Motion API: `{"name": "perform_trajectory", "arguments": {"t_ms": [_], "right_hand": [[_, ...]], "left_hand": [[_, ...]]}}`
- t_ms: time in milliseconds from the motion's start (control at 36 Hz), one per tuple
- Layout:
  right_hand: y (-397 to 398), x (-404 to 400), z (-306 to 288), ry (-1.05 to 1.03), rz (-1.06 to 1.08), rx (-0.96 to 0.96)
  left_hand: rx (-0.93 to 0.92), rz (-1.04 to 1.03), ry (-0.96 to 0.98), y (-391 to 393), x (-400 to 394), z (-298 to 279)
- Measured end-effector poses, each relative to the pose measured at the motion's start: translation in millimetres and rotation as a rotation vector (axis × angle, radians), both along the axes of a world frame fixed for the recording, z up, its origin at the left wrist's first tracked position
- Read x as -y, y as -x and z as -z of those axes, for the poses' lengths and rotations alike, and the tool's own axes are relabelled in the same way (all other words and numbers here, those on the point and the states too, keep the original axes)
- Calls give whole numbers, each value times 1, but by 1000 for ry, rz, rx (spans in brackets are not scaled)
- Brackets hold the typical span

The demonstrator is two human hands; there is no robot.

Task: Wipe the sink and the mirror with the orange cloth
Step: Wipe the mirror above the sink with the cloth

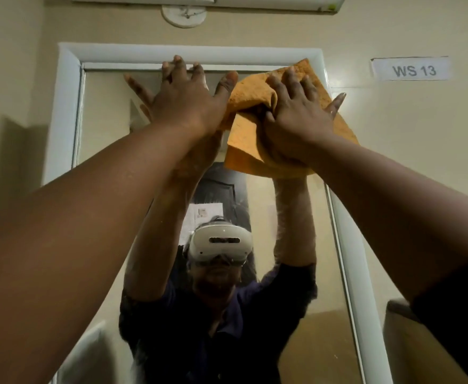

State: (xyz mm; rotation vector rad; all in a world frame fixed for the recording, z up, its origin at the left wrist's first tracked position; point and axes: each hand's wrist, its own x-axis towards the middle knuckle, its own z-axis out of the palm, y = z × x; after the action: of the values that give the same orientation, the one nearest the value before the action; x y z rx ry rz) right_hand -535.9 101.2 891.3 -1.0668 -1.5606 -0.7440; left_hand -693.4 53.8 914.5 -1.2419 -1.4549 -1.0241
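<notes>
A tall mirror (pixel 108 139) in a white frame fills the wall ahead. My right hand (pixel 296 112) presses the orange cloth (pixel 255 90) flat against the glass near the mirror's top right corner, fingers spread over the cloth. My left hand (pixel 185 98) lies flat on the glass near the top edge, fingers spread and straight, its thumb next to the cloth's left edge. Both arms reach up and forward. The sink is out of view.
A paper label reading WS 13 (pixel 411 69) is stuck on the cream wall to the right of the mirror. A white light fitting (pixel 208 1) and a round white mount (pixel 184 15) sit above the mirror frame (pixel 66 106). The glass reflects a person wearing a headset.
</notes>
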Motion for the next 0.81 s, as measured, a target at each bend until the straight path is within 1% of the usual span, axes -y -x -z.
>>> {"name": "perform_trajectory", "arguments": {"t_ms": [139, 333, 528, 639, 806], "right_hand": [[-4, -3, 0, -25, 31, -1], [-3, -4, -1, 2, 45, -111], [-9, -3, 5, -21, 79, -84], [-13, -1, 22, -22, 74, -57], [-21, -3, 72, -12, 73, 2]], "left_hand": [[3, -10, 10, -3, 1, 1], [-22, -18, 31, -9, 2, 2], [-44, -12, 32, -14, 0, 0], [-74, -4, 21, -19, -3, 2], [-93, -10, 19, -29, -5, 3]]}}
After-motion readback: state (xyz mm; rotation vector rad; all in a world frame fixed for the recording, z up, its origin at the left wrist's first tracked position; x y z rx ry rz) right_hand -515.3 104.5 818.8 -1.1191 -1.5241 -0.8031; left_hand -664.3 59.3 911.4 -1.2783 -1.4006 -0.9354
